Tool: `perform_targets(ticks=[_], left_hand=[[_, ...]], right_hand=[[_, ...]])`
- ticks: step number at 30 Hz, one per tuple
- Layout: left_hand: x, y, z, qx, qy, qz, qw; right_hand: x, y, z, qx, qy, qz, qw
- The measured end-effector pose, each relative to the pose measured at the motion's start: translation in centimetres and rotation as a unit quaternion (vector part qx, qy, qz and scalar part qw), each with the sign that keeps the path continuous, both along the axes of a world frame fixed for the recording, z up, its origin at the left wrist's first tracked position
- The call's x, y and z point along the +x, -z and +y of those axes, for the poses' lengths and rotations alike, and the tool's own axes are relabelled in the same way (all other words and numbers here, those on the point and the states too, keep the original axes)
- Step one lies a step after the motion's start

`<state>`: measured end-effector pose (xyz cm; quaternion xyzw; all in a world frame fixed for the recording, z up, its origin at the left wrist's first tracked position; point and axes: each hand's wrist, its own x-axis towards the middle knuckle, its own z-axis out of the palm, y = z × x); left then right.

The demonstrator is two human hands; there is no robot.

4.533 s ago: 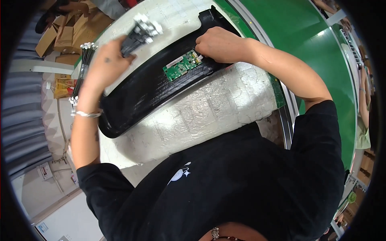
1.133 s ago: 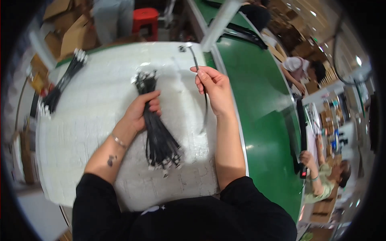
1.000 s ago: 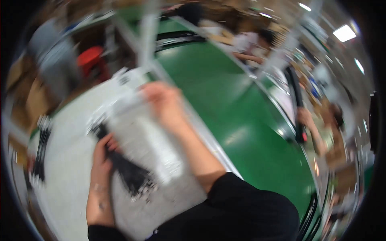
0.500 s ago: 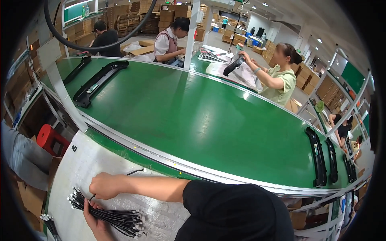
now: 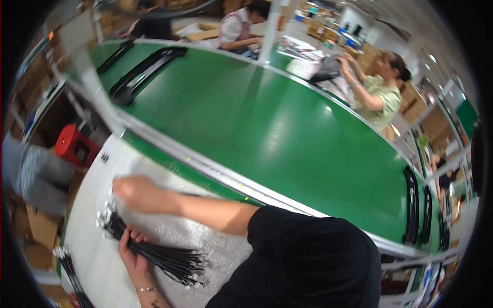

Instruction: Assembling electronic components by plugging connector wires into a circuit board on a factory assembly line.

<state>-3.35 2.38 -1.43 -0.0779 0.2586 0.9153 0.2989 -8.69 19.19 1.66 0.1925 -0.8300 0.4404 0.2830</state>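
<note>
A bundle of thin black cables with small white connectors at both ends [image 5: 167, 259] lies slantwise over the worktop [image 5: 95, 215]. My left hand [image 5: 134, 251] comes from below and is closed around the bundle near its upper-left end. Just above those connectors, my right hand [image 5: 141, 195] is blurred, its fingers drawn together. What they hold, if anything, cannot be made out. A second bundle of similar black cables [image 5: 72, 272] rests at the worktop's lower left edge.
Beyond the worktop runs a green conveyor [image 5: 221, 118] with a metal rail. Long black plastic housings lie on it at the far left [image 5: 146, 77] and right [image 5: 412, 208]. Across it, a co-worker [image 5: 377, 97] handles a dark part. A red stool [image 5: 77, 146] stands left.
The view has shifted, so the scene sits differently. My right hand has risen from beside the bundle's middle to above its connectors. The short cable end behind my right wrist no longer shows.
</note>
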Motion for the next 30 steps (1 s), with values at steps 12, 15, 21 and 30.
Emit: perform_targets(ticks=[12, 15, 21, 30], left_hand=[[3.9, -1.4, 2.3, 0.084, 0.202, 0.055, 0.974], [3.7, -1.6, 3.1, 0.093, 0.206, 0.06, 0.972], [1.9, -2.2, 1.0, 0.1, 0.118, 0.038, 0.987], [-1.6, 3.5, -4.9, -0.429, -0.123, 0.39, 0.805]], right_hand=[[-0.9, 2.7, -3.8, 0.026, -0.212, -0.126, 0.969], [1.2, 0.4, -2.7, 0.023, -0.13, -0.093, 0.987], [0.3, -1.4, -2.3, -0.056, -0.019, -0.003, 0.998], [1.4, 2.4, -3.5, 0.148, -0.111, -0.144, 0.972]])
